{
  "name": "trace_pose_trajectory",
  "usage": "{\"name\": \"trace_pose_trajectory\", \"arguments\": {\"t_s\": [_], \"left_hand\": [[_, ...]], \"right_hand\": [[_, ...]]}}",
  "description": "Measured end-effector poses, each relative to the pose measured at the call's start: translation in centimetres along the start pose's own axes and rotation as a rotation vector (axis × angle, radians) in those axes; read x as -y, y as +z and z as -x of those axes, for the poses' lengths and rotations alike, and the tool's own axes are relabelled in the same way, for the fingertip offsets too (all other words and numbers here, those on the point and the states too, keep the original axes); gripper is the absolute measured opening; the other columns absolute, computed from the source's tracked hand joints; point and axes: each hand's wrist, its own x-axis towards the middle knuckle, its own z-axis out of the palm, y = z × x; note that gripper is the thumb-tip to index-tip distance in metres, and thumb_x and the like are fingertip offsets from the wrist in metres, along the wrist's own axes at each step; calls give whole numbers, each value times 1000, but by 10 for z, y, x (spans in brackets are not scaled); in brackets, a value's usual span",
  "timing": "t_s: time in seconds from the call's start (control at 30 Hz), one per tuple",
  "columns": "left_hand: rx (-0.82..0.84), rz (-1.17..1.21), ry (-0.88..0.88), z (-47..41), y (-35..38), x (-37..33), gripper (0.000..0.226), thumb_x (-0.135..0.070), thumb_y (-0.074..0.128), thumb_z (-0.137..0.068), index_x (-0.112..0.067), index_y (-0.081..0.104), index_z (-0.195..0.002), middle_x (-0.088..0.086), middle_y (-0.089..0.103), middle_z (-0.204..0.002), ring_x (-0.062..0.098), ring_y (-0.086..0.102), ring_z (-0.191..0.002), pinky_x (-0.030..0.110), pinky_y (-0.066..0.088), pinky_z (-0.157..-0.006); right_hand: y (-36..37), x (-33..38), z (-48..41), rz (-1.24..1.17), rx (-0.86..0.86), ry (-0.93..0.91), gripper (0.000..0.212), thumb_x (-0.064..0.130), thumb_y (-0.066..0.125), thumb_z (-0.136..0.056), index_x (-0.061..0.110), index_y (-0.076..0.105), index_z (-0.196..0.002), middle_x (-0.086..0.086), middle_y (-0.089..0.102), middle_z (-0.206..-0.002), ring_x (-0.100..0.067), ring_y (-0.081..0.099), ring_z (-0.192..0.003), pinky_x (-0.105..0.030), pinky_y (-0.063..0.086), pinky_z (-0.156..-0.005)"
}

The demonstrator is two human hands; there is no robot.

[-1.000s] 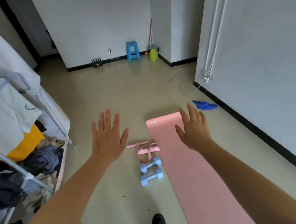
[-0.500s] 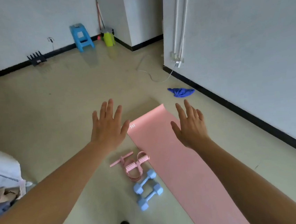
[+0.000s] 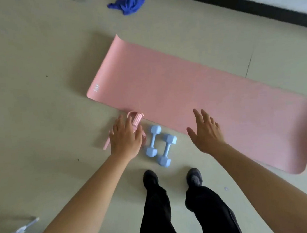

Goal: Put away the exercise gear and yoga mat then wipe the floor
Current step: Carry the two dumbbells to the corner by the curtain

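The left hand, fingers spread and holding nothing, hangs over the pink pull band, which lies against the near edge of the yoga mat; whether it touches the band cannot be told. Just to its right, two blue dumbbells lie side by side between the hands, closer to the left one, their handles pointing away from the person. The right hand, also flat and empty, hovers at the mat's near edge. The mat lies unrolled, its long axis running across the person's front.
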Motion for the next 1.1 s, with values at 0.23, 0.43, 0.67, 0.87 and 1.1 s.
{"name": "trace_pose_trajectory", "arguments": {"t_s": [0.23,0.43,0.67,0.87,1.1], "left_hand": [[323,52,-79,-61,258,80,56,-43,37,-102,-14,30,-149,10,24,-159,30,25,-144,49,29,-111],[338,225,-142,-121,420,122,62,-33,50,-99,-4,30,-149,15,36,-152,30,34,-139,37,28,-112],[214,254,-214,-207,535,142,69,-37,49,-96,8,28,-144,29,39,-145,38,37,-135,38,26,-111],[289,315,-290,-224,559,144,55,-58,46,-79,-19,46,-117,12,65,-111,33,65,-97,47,52,-90],[361,454,-375,-146,499,115,28,-41,53,-84,-20,49,-101,9,67,-98,31,66,-89,46,55,-84]], "right_hand": [[255,-27,-82,-372,282,285,79,43,46,-102,16,0,-161,-11,19,-163,-31,25,-147,-46,29,-114],[423,-57,-139,-608,406,515,76,41,47,-102,14,6,-160,-11,26,-161,-29,30,-146,-40,29,-113],[537,-69,-205,-858,346,548,65,40,54,-98,16,29,-153,-5,51,-141,-27,49,-130,-45,41,-109],[561,-69,-224,-1223,361,604,19,26,55,-98,19,47,-113,0,59,-99,-17,65,-85,-43,53,-92],[495,-84,-170,-1229,352,726,22,20,53,-98,17,47,-119,-1,55,-93,-17,55,-80,-40,52,-87]]}}
